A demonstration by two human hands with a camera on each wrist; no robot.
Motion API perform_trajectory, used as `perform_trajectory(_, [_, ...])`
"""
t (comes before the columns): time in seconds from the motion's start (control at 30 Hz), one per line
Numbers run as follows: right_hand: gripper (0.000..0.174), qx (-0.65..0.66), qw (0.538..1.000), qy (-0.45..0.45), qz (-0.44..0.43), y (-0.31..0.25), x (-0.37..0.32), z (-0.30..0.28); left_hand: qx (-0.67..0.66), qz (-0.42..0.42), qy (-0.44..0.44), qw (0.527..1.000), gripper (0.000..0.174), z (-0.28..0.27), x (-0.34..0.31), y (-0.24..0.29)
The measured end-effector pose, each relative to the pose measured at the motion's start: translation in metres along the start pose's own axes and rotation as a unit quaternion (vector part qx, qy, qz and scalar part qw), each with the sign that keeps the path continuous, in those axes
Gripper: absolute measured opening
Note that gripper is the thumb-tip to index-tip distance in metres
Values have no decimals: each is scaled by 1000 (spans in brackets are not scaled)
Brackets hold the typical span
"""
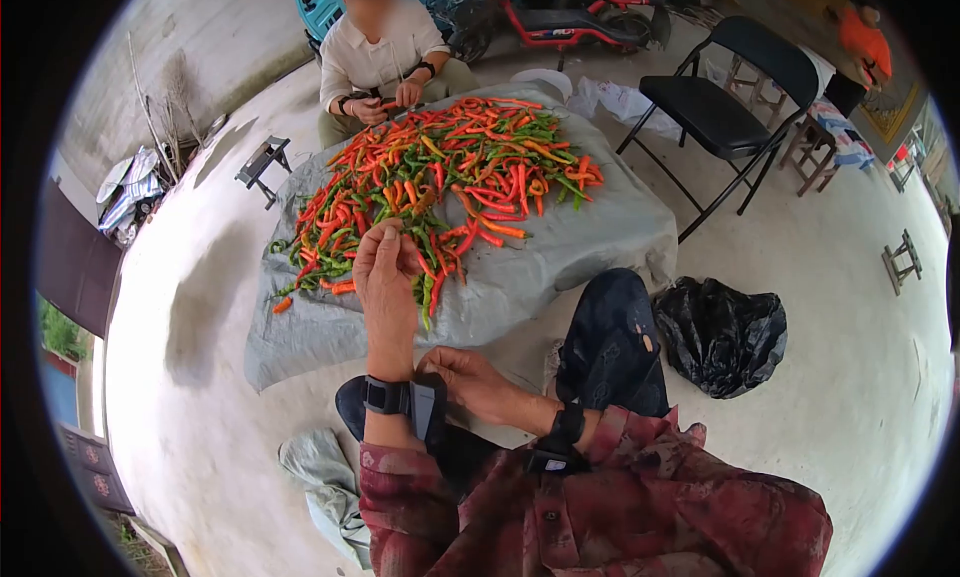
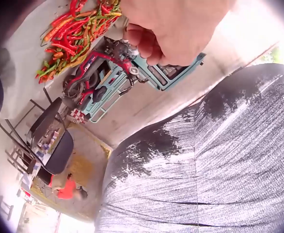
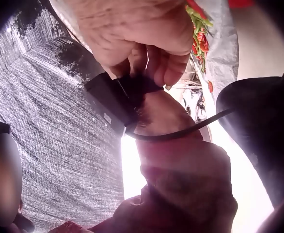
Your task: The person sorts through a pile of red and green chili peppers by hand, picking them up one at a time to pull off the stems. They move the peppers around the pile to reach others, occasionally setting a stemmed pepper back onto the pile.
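Note:
My left hand [image 1: 385, 282] is raised in front of the chili pile, its fingers loosely curled with nothing visible in them. From the left wrist view, the same hand [image 2: 181, 29] fills the top, fingers bent inward. A black strap [image 1: 383, 395] with a dark device [image 1: 424, 409] circles my left wrist. My right hand [image 1: 470, 382] is at that wrist, and in the right wrist view its curled fingers [image 3: 173, 70] pinch at the black strap, partly hiding it. Red, orange and green chili peppers [image 1: 450, 167] lie heaped on a grey sheet [image 1: 600, 227].
Across the pile sits a person [image 1: 385, 52] with both hands together. A black folding chair [image 1: 725, 117] stands at the right, near a crumpled black plastic bag [image 1: 722, 337]. Small stools [image 1: 264, 167] and a red scooter [image 1: 565, 22] are around; a grey sack [image 1: 325, 477] lies at lower left.

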State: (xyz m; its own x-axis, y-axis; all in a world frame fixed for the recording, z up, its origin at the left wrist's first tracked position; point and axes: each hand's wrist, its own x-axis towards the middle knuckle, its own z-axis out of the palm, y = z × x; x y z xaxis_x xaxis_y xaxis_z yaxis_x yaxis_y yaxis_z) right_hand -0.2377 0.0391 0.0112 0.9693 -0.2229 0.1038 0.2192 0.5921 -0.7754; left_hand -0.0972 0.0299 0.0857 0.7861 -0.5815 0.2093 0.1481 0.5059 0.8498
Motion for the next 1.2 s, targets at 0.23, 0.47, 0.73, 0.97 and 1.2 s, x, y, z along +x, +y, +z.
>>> perform_trajectory(0.23, [25, 45, 976, 207, 40, -21, -4, -52, 193, 55, -3, 980, 21, -97, 50, 39])
perform_trajectory(0.47, [23, 10, 966, 257, -40, -41, -10, -84, 95, 96, 321, 937, 22, -244, 67, 79])
perform_trajectory(0.73, [21, 4, 958, 283, -49, -42, -14, -88, 145, 156, 325, 921, 21, -274, 81, 150])
perform_trajectory(0.97, [23, -22, 956, 282, -74, -45, -14, -88, 240, 233, 331, 882, 20, -263, 84, 214])
perform_trajectory(1.2, [24, -32, 958, 278, -58, -43, -13, -85, 359, 245, 301, 849, 21, -266, 27, 249])
